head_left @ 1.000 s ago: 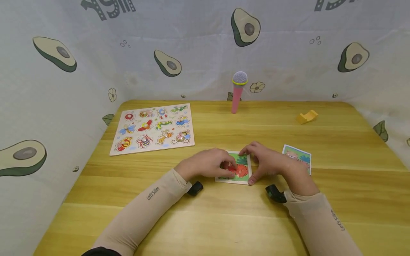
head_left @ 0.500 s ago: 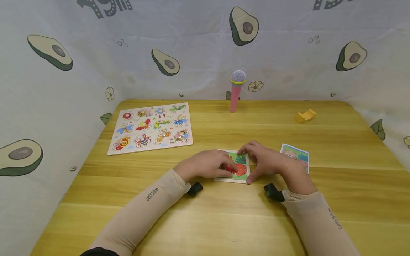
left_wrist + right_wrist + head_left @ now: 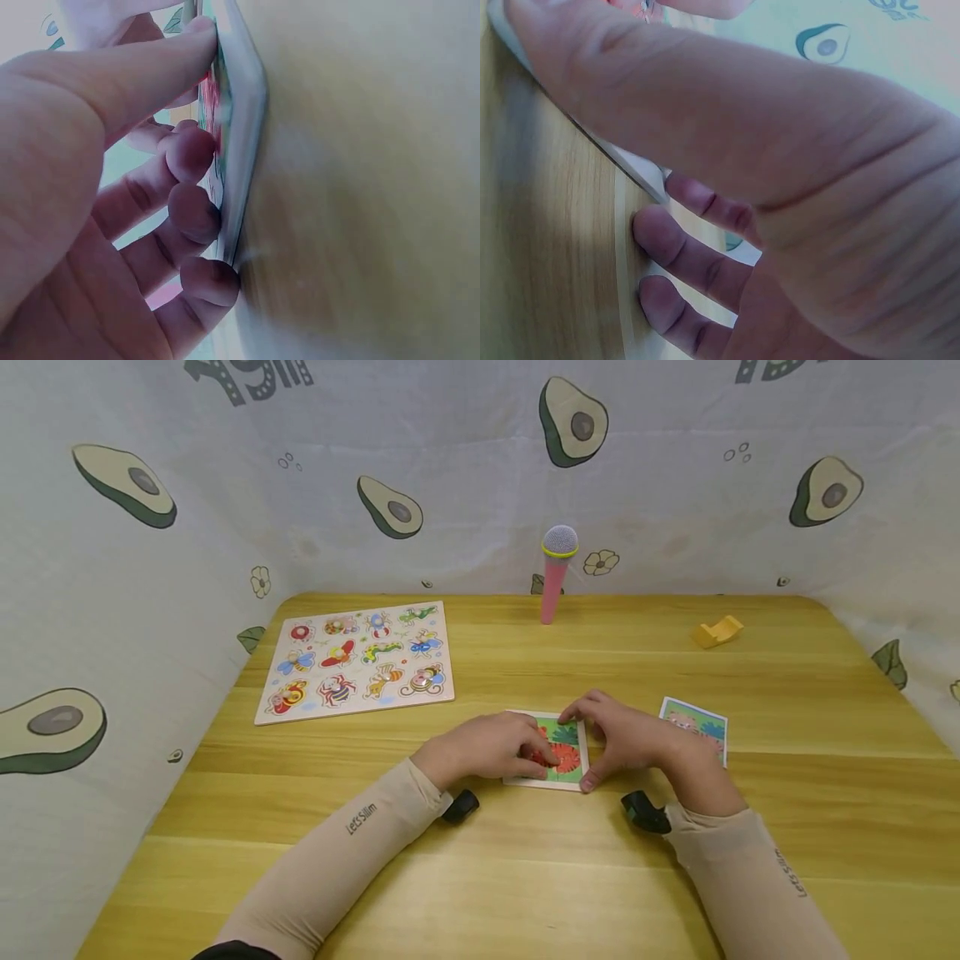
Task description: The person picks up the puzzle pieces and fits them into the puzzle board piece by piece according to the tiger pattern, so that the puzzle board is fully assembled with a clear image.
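Observation:
A small square tray puzzle (image 3: 566, 737) with a pale border lies flat on the table in the head view. Its picture is green with an orange-red striped shape. My left hand (image 3: 487, 746) covers its left part, fingertips and thumb resting on the picture. In the left wrist view those fingertips touch the puzzle's face and pale rim (image 3: 251, 90). My right hand (image 3: 633, 737) holds the right side, thumb at the near corner and index finger toward the far corner. The right wrist view shows its other fingers on the wood beside the rim (image 3: 641, 169).
A card with a pink animal picture (image 3: 708, 727) lies just beyond my right hand. A wooden bug peg puzzle (image 3: 356, 660) sits at back left. A pink toy microphone (image 3: 553, 585) stands at the back, and a yellow tape-dispenser-like piece (image 3: 717, 632) lies at back right.
The left fingers have shifted very slightly over the puzzle picture. My right hand keeps its place at the puzzle's right side.

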Demonstrator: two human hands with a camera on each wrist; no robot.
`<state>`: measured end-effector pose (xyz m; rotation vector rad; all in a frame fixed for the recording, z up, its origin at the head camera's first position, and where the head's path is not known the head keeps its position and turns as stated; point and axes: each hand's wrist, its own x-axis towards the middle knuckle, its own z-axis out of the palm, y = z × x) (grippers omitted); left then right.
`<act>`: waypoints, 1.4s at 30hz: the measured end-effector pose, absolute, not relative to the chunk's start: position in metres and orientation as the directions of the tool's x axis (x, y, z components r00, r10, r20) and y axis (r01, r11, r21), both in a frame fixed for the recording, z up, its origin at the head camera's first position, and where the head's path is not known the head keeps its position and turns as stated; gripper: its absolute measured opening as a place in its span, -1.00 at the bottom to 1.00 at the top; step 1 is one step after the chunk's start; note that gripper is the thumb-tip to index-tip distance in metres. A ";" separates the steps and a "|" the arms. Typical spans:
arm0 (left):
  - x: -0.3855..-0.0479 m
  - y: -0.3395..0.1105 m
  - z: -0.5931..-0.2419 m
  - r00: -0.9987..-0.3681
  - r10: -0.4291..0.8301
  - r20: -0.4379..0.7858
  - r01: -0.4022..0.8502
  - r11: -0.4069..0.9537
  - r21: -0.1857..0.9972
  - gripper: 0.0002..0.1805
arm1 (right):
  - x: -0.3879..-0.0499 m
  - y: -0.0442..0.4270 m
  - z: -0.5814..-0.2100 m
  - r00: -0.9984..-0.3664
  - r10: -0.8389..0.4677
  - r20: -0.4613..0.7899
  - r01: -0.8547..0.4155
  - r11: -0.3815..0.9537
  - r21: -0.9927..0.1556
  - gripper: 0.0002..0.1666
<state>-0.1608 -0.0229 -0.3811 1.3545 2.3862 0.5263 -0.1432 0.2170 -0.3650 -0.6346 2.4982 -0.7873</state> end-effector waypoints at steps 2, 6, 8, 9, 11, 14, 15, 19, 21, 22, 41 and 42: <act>-0.161 -0.023 -0.381 -0.488 0.867 -0.101 0.740 0.473 0.479 -0.74 | -0.144 0.218 -0.366 -0.795 -0.547 -0.263 -0.297 0.728 -0.618 -0.03; -0.162 -0.022 -0.380 -0.499 0.863 -0.081 0.745 0.474 0.470 -0.80 | -0.145 0.217 -0.367 -0.797 -0.545 -0.260 -0.300 0.731 -0.613 -0.08; -0.161 -0.022 -0.380 -0.513 0.854 -0.085 0.743 0.491 0.454 -0.81 | -0.145 0.217 -0.367 -0.800 -0.541 -0.260 -0.302 0.737 -0.605 -0.09; -0.160 -0.022 -0.380 -0.519 0.851 -0.087 0.742 0.498 0.449 -0.81 | -0.145 0.216 -0.367 -0.802 -0.537 -0.263 -0.297 0.739 -0.604 -0.09; -0.160 -0.023 -0.379 -0.523 0.848 -0.089 0.741 0.503 0.446 -0.80 | -0.145 0.215 -0.367 -0.807 -0.527 -0.269 -0.288 0.747 -0.600 -0.09; -0.162 -0.027 -0.379 -0.510 0.856 -0.089 0.730 0.486 0.480 -0.76 | -0.146 0.214 -0.367 -0.812 -0.512 -0.279 -0.269 0.754 -0.599 -0.09; -0.164 -0.028 -0.379 -0.504 0.859 -0.091 0.726 0.479 0.494 -0.74 | -0.146 0.214 -0.367 -0.814 -0.507 -0.283 -0.263 0.756 -0.599 -0.09; -0.171 -0.038 -0.377 -0.541 0.833 -0.116 0.682 0.516 0.518 -0.64 | -0.147 0.213 -0.369 -0.818 -0.495 -0.293 -0.252 0.766 -0.592 -0.07; -0.175 -0.044 -0.376 -0.584 0.800 -0.136 0.648 0.561 0.515 -0.60 | -0.147 0.213 -0.369 -0.819 -0.493 -0.294 -0.252 0.769 -0.587 -0.06; -0.177 -0.046 -0.376 -0.602 0.786 -0.145 0.632 0.579 0.516 -0.58 | -0.147 0.213 -0.369 -0.820 -0.491 -0.295 -0.252 0.772 -0.583 -0.06; -0.185 -0.057 -0.376 -0.616 0.756 -0.221 0.531 0.606 0.592 0.07 | -0.146 0.216 -0.368 -0.811 -0.529 -0.250 -0.309 0.751 -0.584 0.19; -0.185 -0.057 -0.376 -0.613 0.759 -0.221 0.531 0.602 0.596 0.07 | -0.146 0.216 -0.368 -0.810 -0.529 -0.253 -0.309 0.753 -0.581 0.21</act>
